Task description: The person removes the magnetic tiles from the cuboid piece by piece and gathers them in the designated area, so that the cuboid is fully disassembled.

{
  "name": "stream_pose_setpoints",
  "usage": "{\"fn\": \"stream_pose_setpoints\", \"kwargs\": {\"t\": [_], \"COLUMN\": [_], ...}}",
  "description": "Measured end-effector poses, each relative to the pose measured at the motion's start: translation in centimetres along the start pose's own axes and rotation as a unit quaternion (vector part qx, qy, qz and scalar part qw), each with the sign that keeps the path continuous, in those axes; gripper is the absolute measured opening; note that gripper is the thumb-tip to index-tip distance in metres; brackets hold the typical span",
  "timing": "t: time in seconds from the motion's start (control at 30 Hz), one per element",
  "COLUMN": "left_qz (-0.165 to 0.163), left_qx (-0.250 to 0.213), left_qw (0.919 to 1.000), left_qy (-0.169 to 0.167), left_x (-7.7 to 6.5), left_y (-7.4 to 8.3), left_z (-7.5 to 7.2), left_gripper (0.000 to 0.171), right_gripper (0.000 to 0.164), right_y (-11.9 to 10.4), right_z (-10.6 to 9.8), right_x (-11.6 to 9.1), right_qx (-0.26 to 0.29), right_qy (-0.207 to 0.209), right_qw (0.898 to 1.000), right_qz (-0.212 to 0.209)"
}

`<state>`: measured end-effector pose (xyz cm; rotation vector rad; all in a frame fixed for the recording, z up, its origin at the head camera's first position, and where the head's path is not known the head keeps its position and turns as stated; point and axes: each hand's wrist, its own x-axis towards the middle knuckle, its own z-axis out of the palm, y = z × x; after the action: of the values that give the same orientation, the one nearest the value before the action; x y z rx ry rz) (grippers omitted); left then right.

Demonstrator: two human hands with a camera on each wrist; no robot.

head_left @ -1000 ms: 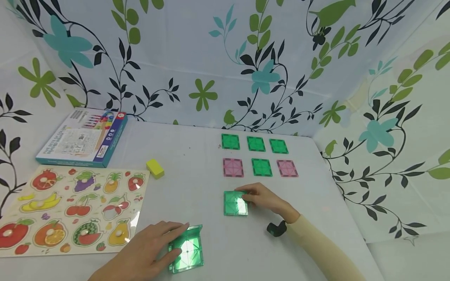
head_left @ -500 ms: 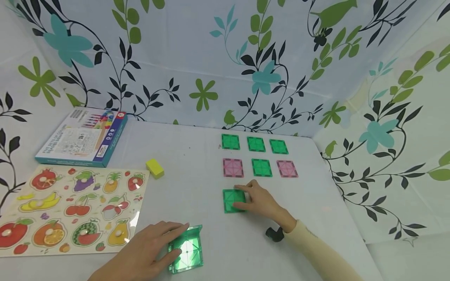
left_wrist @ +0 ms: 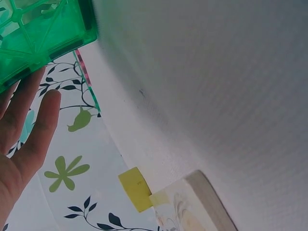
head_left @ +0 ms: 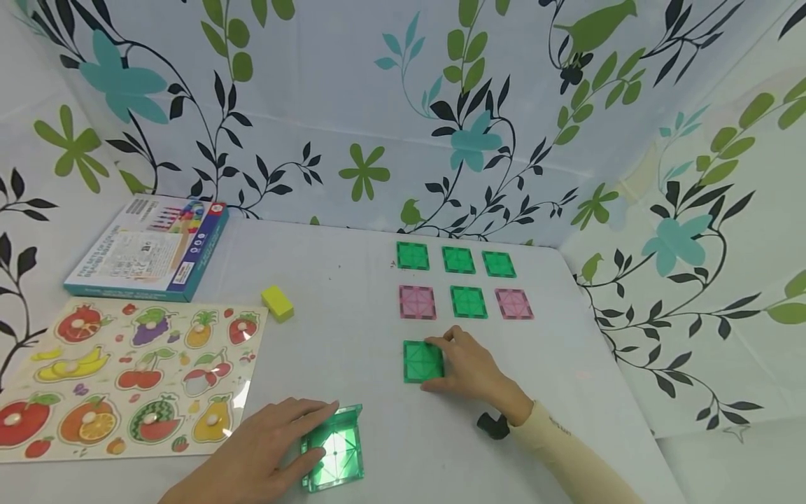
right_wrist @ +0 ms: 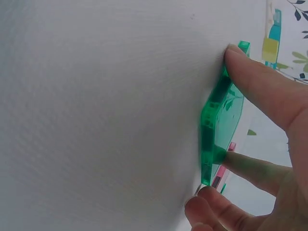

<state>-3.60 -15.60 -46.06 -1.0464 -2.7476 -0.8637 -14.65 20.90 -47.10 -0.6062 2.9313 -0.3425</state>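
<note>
My right hand (head_left: 472, 371) holds a square, see-through green magnetic tile (head_left: 420, 362) on the white table. Its thumb is at the near edge and its fingers at the far right corner; the right wrist view shows the tile (right_wrist: 226, 115) lying flat between thumb and fingers. At the front, my left hand (head_left: 271, 444) grips green magnetic tiles (head_left: 340, 455) by their left side, with one narrow tile edge raised at the far end. In the left wrist view these tiles (left_wrist: 43, 43) fill the upper corner above the fingers.
Beyond the right hand lie two rows of tiles, green (head_left: 469, 302) and pink (head_left: 418, 302). A fruit puzzle board (head_left: 107, 357), a yellow block (head_left: 278, 303) and a flat box (head_left: 147, 245) are on the left. A black wrist device (head_left: 493, 425) sits by the right wrist.
My right thumb has come round to the tile's near edge, and the hand has shifted slightly with the tile. The left hand and its tiles stay still.
</note>
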Motion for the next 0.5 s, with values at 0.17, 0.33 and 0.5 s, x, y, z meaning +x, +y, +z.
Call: {"fn": "stream_pose_setpoints", "kwargs": {"t": [0.17,0.33,0.5], "left_qz": [0.001,-0.013,-0.02], "left_qx": [-0.003,-0.012,-0.006], "left_qw": [1.0,0.9996,0.9995], "left_qy": [-0.001,-0.02,-0.022], "left_x": [0.0,-0.1,0.1], "left_y": [0.0,0.1,0.2], "left_z": [0.0,-0.1,-0.2], "left_gripper": [0.051,0.051,0.05], "right_gripper": [0.084,0.086,0.071], "right_y": [-0.4,-2.2,-5.3], "right_z": [0.0,-0.2,-0.6], "right_x": [-0.2,-0.6,-1.1], "right_qx": [-0.008,-0.004,0.068], "right_qy": [0.014,0.053,0.072], "right_qw": [1.0,0.998,0.987], "right_qz": [0.001,-0.036,-0.127]}}
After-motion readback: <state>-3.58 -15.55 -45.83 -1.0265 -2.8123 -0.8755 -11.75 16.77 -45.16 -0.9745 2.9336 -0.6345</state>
